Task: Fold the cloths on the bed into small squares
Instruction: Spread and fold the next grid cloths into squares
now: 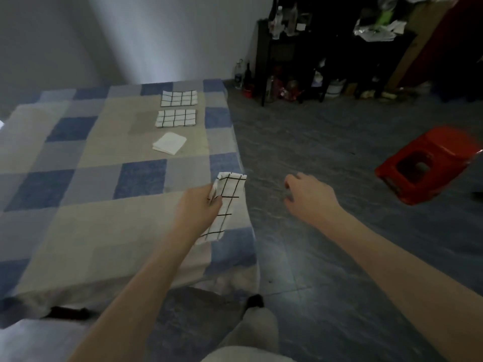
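**Desk:** What is in the left hand [202, 205]?

**Photographer:** A folded grid-print cloth [226, 205], white with thin black lines, held over the bed's [104, 178] right edge. The fingers curl round its left edge near the upper end, a pinching grip. The cloth is a narrow strip: its long axis runs from just above the grip, away from the person, down and back toward the person's wrist, tilted slightly off vertical in the frame. The far end points toward the foot of the bed.

**Desk:** How would it handle?

**Photographer:** Light and soft, by the look of it. The free lower end hangs past the grip without holding a flat line, so I'd judge it limp, not slippery, not fragile. A fold would want a hold on both short ends or corners; a one-sided hold like this lets the layers sag open.

**Desk:** And the other hand?

**Photographer:** The right hand [309, 197] hovers to the right of the grip, over the floor [313, 142], fingers loosely curled and holding nothing, apart from the cloth.

**Desk:** Beyond the grip?

**Photographer:** Further up the bed, well away from the grip, lie three folded pieces in a row: a plain white cloth [170, 143] nearest, then a grid cloth [176, 118], then a second grid cloth [179, 98] farthest. To the far right, on the floor, a red stool [428, 163] sits tilted.
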Demonstrator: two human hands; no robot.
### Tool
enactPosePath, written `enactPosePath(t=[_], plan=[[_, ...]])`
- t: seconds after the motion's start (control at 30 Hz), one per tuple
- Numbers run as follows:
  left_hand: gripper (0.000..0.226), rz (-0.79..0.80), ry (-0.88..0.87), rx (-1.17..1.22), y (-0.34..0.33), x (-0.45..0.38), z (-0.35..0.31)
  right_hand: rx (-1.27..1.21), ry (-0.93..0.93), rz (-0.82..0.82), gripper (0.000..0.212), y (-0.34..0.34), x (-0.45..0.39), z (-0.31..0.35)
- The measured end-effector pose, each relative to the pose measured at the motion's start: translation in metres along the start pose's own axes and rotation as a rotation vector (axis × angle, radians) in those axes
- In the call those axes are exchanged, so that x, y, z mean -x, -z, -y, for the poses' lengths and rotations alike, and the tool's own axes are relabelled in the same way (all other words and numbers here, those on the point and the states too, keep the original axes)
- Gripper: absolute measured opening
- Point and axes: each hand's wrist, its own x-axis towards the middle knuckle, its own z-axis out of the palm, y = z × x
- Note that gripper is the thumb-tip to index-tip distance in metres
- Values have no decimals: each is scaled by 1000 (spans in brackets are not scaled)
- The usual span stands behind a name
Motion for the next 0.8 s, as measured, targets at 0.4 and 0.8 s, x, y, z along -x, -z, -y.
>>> enactPosePath(t=[0.4, 0.8], plan=[[15, 90, 131, -615, -40, -126, -16, 138, 304, 73, 25, -14, -167, -27], [16, -15, 522, -466, -22, -186, 1, 184, 683, 148, 15, -28, -329, 39]])
